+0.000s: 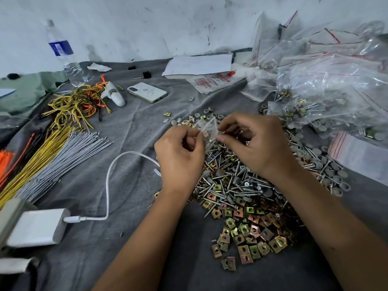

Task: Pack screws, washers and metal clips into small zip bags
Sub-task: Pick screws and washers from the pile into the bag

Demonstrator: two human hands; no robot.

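Observation:
A small clear zip bag (206, 128) hangs between both hands above the heap of parts. My left hand (178, 154) pinches its left edge with curled fingers. My right hand (255, 141) pinches the right edge, and screws show through the plastic. Below lies a pile of silver screws (237, 181), with brass-coloured square metal clips (252, 234) spread toward me and grey round washers (327, 171) to the right.
Filled zip bags (327, 80) are heaped at the back right, with flat unused bags (361, 154) at the right edge. A phone (147, 92), water bottle (63, 53), wire bundles (63, 143), a white charger (39, 227) and its cable (109, 179) occupy the left of the grey cloth.

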